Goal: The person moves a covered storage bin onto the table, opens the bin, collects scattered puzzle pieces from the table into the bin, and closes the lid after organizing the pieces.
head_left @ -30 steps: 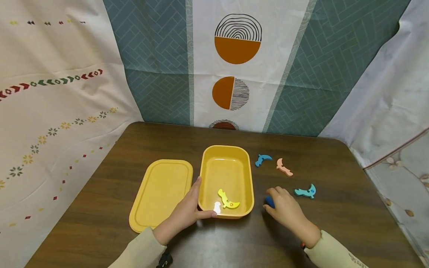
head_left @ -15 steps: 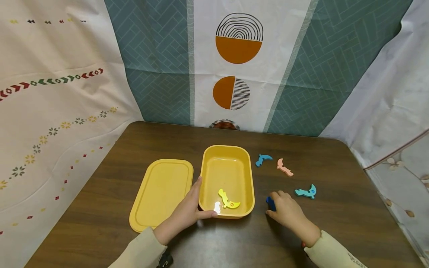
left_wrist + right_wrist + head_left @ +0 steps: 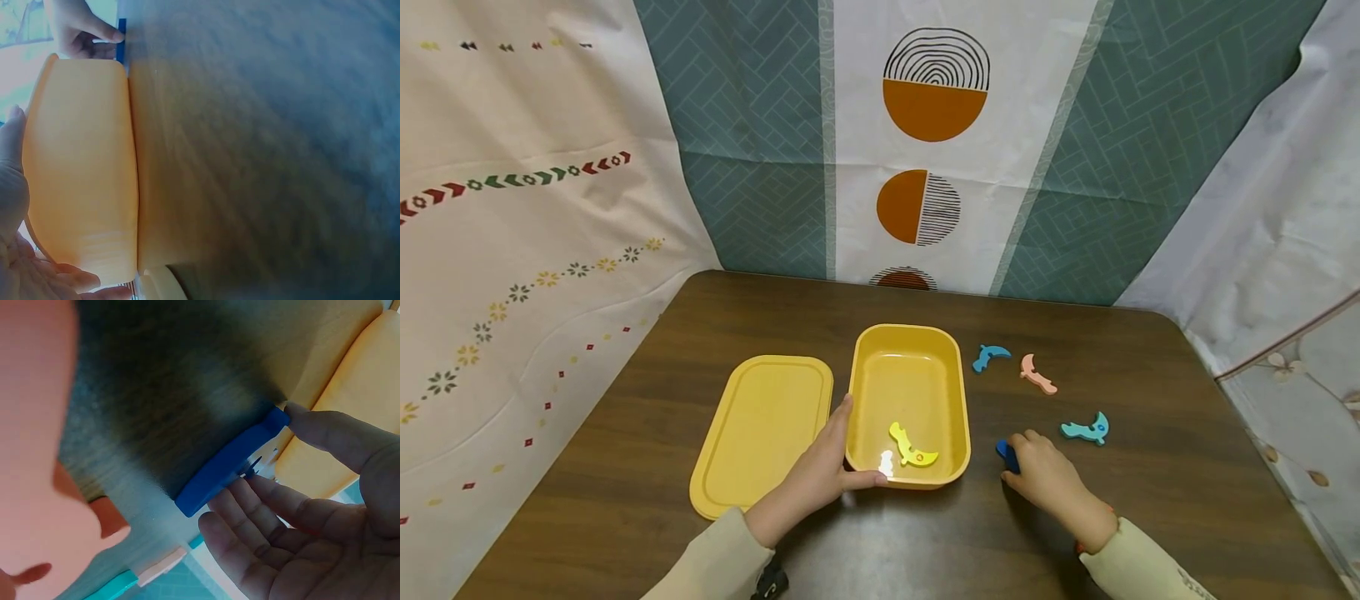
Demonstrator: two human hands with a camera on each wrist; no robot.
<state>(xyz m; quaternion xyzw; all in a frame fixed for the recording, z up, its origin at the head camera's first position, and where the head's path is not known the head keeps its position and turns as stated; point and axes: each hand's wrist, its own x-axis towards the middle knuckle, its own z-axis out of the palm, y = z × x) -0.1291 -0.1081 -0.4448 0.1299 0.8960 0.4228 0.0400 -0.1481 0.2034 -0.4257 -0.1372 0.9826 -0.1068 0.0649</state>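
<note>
Head: Dark wood-grain table [image 3: 640, 400], rounded far corners, shiny at the near side. Green-and-white cloth [image 3: 745, 167] with orange half-discs hangs behind; pale patterned cloth [image 3: 512, 125] to the left. Yellow box [image 3: 913, 383], glossy, rounded corners, mid-table; yellow crescent-shaped piece [image 3: 910, 455] inside. Yellow lid [image 3: 763, 429] flat beside it. Left hand [image 3: 820, 471] spread round the box's near-left corner. Right hand [image 3: 1047, 475] pinches a dark-blue toy piece [image 3: 1008, 455], right of the box. Blue [image 3: 985, 357], pink [image 3: 1035, 378] and teal [image 3: 1088, 431] pieces lie beyond.

Left wrist: Box wall smooth, plain; left thumb and fingers against it.

Right wrist: Dark-blue piece slim, gently curved, smooth-edged; thumb tip at one end, fingertips opposite. Cannot tell whether it touches the table.
</note>
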